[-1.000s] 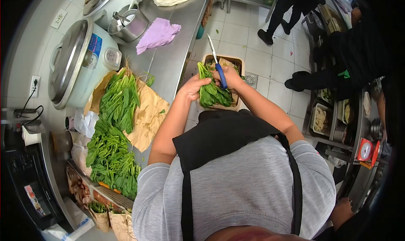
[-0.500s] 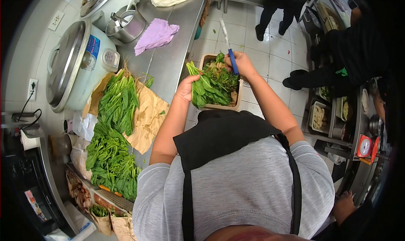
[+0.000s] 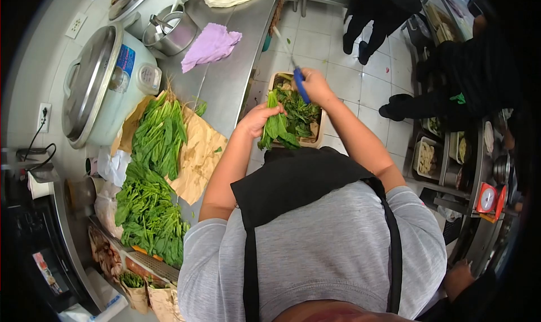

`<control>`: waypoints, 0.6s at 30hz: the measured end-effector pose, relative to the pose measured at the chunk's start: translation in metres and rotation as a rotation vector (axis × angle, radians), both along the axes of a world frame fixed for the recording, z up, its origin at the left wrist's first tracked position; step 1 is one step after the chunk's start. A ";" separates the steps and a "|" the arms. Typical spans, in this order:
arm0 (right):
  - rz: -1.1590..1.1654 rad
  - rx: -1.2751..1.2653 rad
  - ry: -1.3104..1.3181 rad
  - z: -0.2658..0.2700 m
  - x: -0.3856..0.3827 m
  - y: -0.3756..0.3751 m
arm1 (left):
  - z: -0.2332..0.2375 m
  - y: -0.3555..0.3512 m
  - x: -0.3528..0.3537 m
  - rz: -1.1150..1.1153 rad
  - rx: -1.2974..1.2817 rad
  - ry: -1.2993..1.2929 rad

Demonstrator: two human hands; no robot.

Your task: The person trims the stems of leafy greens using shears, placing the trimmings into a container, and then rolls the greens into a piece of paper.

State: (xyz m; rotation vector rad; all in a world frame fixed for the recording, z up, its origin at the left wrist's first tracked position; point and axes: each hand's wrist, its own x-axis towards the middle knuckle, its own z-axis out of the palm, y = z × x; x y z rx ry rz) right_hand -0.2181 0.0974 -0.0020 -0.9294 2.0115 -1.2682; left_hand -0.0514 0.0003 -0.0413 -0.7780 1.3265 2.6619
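My left hand [image 3: 260, 119] is closed around a small bunch of spinach [image 3: 276, 125], whose leaves hang down over the near left side of a beige bin [image 3: 316, 137]. In my right hand [image 3: 315, 85] is a knife [image 3: 300, 84] with a blue handle. Its pale blade, blurred, points up and away to the left, beyond the bin. Inside the bin lie dark green trimmings [image 3: 301, 108]. Left of my arms, a bunch of spinach with roots [image 3: 163, 125] rests partly on brown paper [image 3: 197, 147]. A larger pile of leafy greens [image 3: 146, 209] is nearer to me.
A steel counter [image 3: 225, 68] runs along the left with a purple cloth [image 3: 211, 46], a metal pot [image 3: 174, 34] and a large rice cooker [image 3: 93, 88]. People in dark clothes [image 3: 380, 18] stand ahead and at right. Shelves at right hold bins and a red scale [image 3: 488, 197].
My right hand and the knife have shifted slightly left, the blade tilting further left. The spinach in my left hand has turned more upright and moved a little right. A person ahead has stepped left.
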 end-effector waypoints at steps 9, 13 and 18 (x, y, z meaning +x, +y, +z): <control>0.446 -0.274 -0.504 -0.012 0.005 -0.010 | 0.003 -0.004 -0.002 -0.226 0.206 0.232; 0.545 -0.155 -0.398 -0.007 0.006 -0.010 | 0.014 -0.005 -0.004 -0.239 0.260 0.217; 0.348 -0.045 0.153 0.003 0.000 -0.004 | 0.029 -0.011 0.014 0.033 0.025 0.053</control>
